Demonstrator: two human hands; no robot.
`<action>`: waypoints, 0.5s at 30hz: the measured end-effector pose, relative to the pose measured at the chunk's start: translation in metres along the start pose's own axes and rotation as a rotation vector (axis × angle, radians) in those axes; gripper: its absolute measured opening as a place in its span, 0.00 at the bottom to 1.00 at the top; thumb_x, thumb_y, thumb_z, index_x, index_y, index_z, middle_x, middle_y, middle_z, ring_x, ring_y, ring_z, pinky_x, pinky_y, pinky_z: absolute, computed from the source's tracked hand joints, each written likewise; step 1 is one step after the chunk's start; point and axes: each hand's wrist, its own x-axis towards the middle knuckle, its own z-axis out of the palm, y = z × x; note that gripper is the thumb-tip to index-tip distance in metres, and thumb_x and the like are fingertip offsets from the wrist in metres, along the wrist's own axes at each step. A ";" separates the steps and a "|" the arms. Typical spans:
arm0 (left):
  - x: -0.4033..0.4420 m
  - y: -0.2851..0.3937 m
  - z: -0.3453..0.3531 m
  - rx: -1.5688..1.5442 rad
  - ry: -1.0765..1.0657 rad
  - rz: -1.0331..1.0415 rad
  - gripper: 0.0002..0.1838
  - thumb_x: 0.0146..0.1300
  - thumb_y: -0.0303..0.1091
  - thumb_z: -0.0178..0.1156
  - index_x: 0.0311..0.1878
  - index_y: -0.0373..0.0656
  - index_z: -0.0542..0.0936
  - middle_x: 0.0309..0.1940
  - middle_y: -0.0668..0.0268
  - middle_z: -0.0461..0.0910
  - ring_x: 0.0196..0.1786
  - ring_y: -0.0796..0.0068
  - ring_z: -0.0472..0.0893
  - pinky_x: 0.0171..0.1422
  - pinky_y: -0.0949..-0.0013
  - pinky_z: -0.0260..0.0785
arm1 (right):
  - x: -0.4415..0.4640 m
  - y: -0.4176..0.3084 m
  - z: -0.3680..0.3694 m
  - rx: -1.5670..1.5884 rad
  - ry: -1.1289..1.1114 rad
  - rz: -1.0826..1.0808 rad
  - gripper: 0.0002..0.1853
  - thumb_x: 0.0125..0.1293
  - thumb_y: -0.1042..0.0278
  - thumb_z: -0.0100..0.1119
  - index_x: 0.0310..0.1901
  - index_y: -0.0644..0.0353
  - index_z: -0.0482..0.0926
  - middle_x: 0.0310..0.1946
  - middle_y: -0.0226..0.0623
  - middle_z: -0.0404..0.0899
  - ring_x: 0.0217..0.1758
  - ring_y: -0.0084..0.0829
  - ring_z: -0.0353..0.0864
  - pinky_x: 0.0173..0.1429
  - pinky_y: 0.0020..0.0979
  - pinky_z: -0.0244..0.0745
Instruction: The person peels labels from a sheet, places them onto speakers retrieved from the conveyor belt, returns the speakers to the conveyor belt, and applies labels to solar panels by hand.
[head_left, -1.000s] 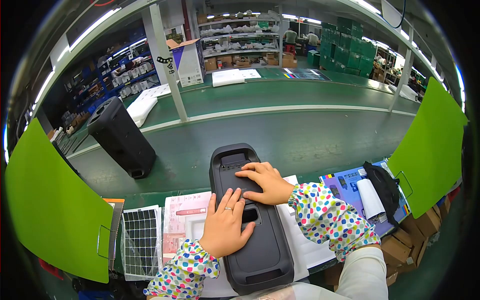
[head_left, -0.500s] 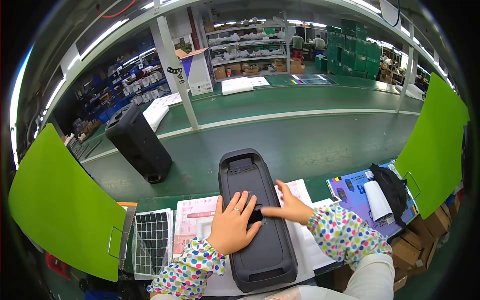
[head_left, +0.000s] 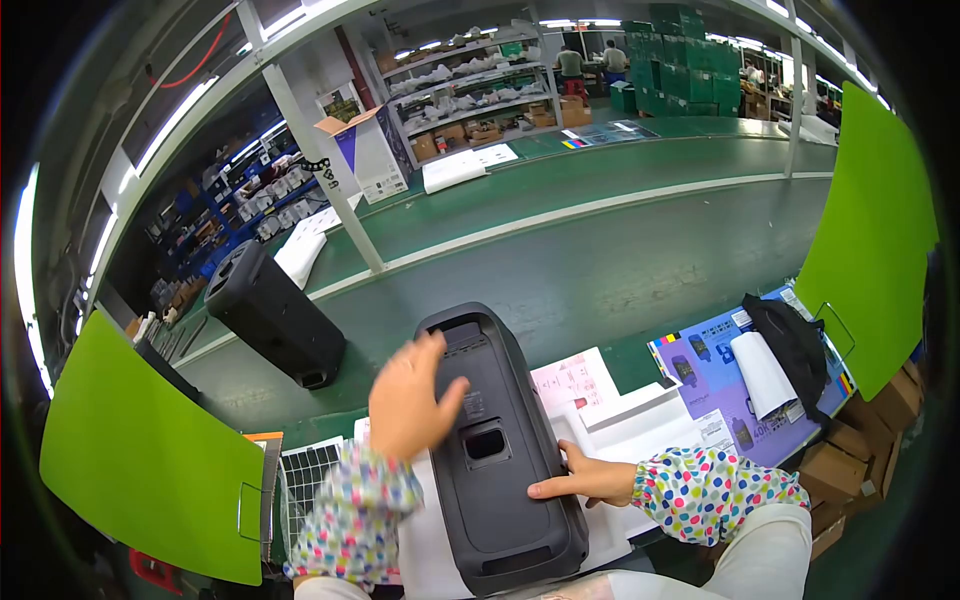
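Observation:
A black speaker (head_left: 500,510) lies flat in front of me, its panel facing up, with a rectangular recess (head_left: 487,444) near the middle and a handle slot at the far end. My right hand (head_left: 590,478) grips its right edge, thumb on the panel and fingers down along the side. Over the speaker's upper left side, my left hand (head_left: 410,400) is raised and slightly blurred, fingers stretched and thumb apart, holding nothing. White packing sheet (head_left: 625,455) lies under the speaker, and a pink printed sheet (head_left: 570,385) shows beyond its right side.
Another black speaker (head_left: 275,315) stands to the left on the bench. Green panels (head_left: 150,450) flank both sides. At right, a purple printed sheet (head_left: 715,385) carries a white roll (head_left: 762,375) and a black bag (head_left: 785,350). A pale rail (head_left: 580,212) runs across behind.
My left hand has lifted off the panel and moved up and left, uncovering the recess. My right hand has come down onto the speaker's right edge. The view has shifted and tilted slightly.

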 end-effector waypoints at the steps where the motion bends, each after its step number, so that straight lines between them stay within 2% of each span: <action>1: 0.017 -0.026 0.011 0.043 -0.050 -0.023 0.37 0.61 0.43 0.67 0.71 0.39 0.67 0.71 0.45 0.67 0.71 0.49 0.70 0.74 0.56 0.63 | 0.001 -0.001 0.001 -0.020 0.006 0.002 0.76 0.49 0.31 0.74 0.78 0.67 0.27 0.77 0.66 0.43 0.80 0.58 0.49 0.72 0.65 0.58; 2: 0.032 -0.047 0.025 -0.004 -0.090 -0.107 0.40 0.61 0.44 0.68 0.73 0.39 0.65 0.74 0.46 0.63 0.73 0.49 0.68 0.76 0.57 0.61 | 0.000 -0.002 0.002 -0.040 0.018 0.002 0.75 0.49 0.30 0.73 0.77 0.68 0.28 0.76 0.65 0.45 0.80 0.57 0.51 0.72 0.64 0.58; 3: 0.042 -0.076 0.046 -0.104 -0.098 -0.179 0.40 0.59 0.46 0.70 0.71 0.38 0.68 0.72 0.44 0.66 0.73 0.47 0.67 0.76 0.55 0.60 | -0.001 -0.004 0.003 -0.054 0.037 0.001 0.75 0.49 0.29 0.73 0.77 0.69 0.29 0.76 0.65 0.47 0.79 0.57 0.53 0.73 0.63 0.59; 4: 0.050 -0.112 0.075 -0.100 -0.083 -0.114 0.34 0.59 0.45 0.69 0.64 0.36 0.75 0.63 0.43 0.76 0.66 0.48 0.76 0.71 0.57 0.67 | 0.000 -0.003 0.002 -0.021 0.021 -0.020 0.75 0.49 0.30 0.73 0.77 0.69 0.29 0.76 0.65 0.48 0.79 0.56 0.53 0.73 0.61 0.59; 5: 0.063 -0.099 0.062 -0.397 -0.303 -0.381 0.26 0.56 0.42 0.71 0.53 0.34 0.82 0.47 0.51 0.85 0.49 0.59 0.85 0.58 0.62 0.74 | 0.002 0.000 0.001 0.016 0.008 -0.039 0.74 0.49 0.32 0.74 0.77 0.69 0.30 0.76 0.64 0.48 0.79 0.55 0.53 0.73 0.59 0.60; 7: 0.069 -0.116 0.089 -0.670 -0.304 -0.549 0.20 0.54 0.37 0.72 0.46 0.34 0.84 0.36 0.62 0.85 0.37 0.71 0.83 0.46 0.67 0.74 | -0.007 -0.001 0.003 0.086 -0.006 -0.087 0.74 0.49 0.33 0.75 0.77 0.69 0.30 0.76 0.65 0.46 0.80 0.55 0.51 0.74 0.56 0.60; 9: 0.076 -0.110 0.083 -0.787 -0.220 -0.569 0.17 0.50 0.32 0.73 0.43 0.37 0.84 0.35 0.66 0.84 0.37 0.77 0.79 0.44 0.69 0.72 | -0.023 -0.012 0.009 0.147 -0.006 -0.154 0.75 0.49 0.33 0.75 0.78 0.70 0.29 0.77 0.66 0.41 0.82 0.56 0.45 0.77 0.54 0.57; 10: 0.088 -0.111 0.069 -0.789 -0.189 -0.514 0.16 0.50 0.30 0.72 0.42 0.37 0.84 0.34 0.66 0.83 0.36 0.77 0.79 0.44 0.70 0.71 | 0.004 0.009 0.011 0.078 0.080 -0.300 0.74 0.50 0.37 0.76 0.77 0.74 0.31 0.77 0.67 0.42 0.82 0.56 0.43 0.81 0.42 0.49; 11: 0.093 -0.106 0.048 -0.788 -0.157 -0.476 0.14 0.49 0.28 0.72 0.41 0.37 0.83 0.33 0.66 0.83 0.36 0.77 0.79 0.44 0.70 0.71 | -0.007 -0.003 0.017 0.037 0.145 -0.379 0.70 0.51 0.47 0.78 0.74 0.78 0.32 0.75 0.64 0.47 0.81 0.50 0.49 0.82 0.38 0.46; 12: 0.104 -0.073 0.005 -0.797 -0.108 -0.427 0.12 0.49 0.26 0.70 0.38 0.38 0.83 0.32 0.68 0.82 0.35 0.78 0.78 0.44 0.72 0.70 | -0.010 -0.012 0.018 0.019 0.188 -0.504 0.71 0.50 0.49 0.79 0.74 0.78 0.32 0.76 0.64 0.47 0.81 0.50 0.48 0.82 0.38 0.46; 13: 0.116 -0.073 -0.021 -0.727 -0.016 -0.387 0.11 0.50 0.24 0.68 0.38 0.38 0.82 0.33 0.69 0.82 0.36 0.78 0.78 0.45 0.73 0.69 | -0.008 -0.020 0.017 0.004 0.220 -0.625 0.71 0.49 0.50 0.80 0.74 0.78 0.31 0.76 0.64 0.46 0.81 0.49 0.47 0.82 0.38 0.46; 15: 0.138 -0.054 -0.073 -0.734 0.237 -0.229 0.12 0.55 0.25 0.70 0.42 0.40 0.81 0.36 0.70 0.82 0.39 0.79 0.79 0.45 0.75 0.69 | 0.005 -0.044 -0.002 -0.153 0.322 -0.813 0.72 0.48 0.53 0.81 0.75 0.76 0.30 0.76 0.63 0.47 0.81 0.49 0.47 0.82 0.38 0.46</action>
